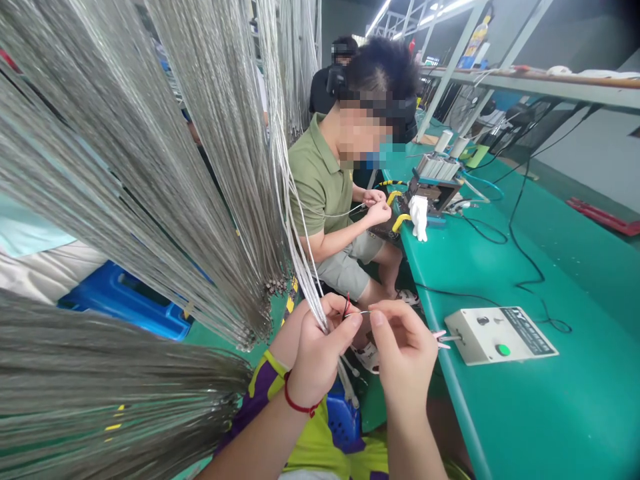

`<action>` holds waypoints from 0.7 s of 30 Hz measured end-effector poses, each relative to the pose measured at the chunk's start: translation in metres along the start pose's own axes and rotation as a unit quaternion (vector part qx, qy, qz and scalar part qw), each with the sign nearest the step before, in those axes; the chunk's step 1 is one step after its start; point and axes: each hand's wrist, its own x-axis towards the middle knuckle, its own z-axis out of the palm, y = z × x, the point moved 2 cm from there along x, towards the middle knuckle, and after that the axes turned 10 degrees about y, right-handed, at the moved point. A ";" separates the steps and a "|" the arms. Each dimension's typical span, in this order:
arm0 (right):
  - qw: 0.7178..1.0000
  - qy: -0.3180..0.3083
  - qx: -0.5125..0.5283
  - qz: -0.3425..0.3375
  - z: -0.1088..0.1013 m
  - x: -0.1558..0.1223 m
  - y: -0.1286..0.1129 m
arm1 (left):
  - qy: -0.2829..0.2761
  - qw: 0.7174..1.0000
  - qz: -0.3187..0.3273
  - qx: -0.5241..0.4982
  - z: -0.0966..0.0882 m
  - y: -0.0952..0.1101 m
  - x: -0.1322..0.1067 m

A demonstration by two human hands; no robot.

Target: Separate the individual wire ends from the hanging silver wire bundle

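Observation:
My left hand [327, 340] is closed around a few whitish-grey braided cables [309, 287] that hang down from the upper left. Past its fingertips stick out thin red and black wires [347, 305]. A fine pale wire [361, 313] spans the short gap between my two hands. Its other end is pinched between the thumb and forefinger of my right hand [404, 337]. The lower cable ends [350, 387] dangle below my left hand, above a blue perforated plastic piece [344, 421].
Thick bundles of grey cables [210, 133] hang at left. A green bench [500, 267] carries a control box [500, 335] with a green button and a small press machine [434, 177]. A co-worker in a green shirt [315, 180] sits ahead, handling a cable. A blue stool [125, 300] stands at left.

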 end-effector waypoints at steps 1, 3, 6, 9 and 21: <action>1.000 -0.001 -0.018 0.007 -0.001 0.001 -0.001 | 0.007 1.000 0.005 0.012 -0.001 -0.001 0.000; 0.998 -0.026 -0.049 0.019 -0.003 0.003 -0.003 | 0.016 1.000 0.009 0.024 -0.001 -0.004 0.001; 0.996 -0.064 -0.067 0.002 -0.006 0.006 -0.005 | 0.015 1.000 0.011 0.015 -0.001 -0.004 0.002; 0.993 -0.072 -0.075 -0.048 -0.009 0.007 -0.006 | -0.001 1.000 0.002 -0.007 0.002 -0.002 0.002; 0.997 -0.064 0.033 -0.010 -0.007 0.000 0.009 | -0.076 0.992 -0.071 -0.072 0.007 0.007 -0.002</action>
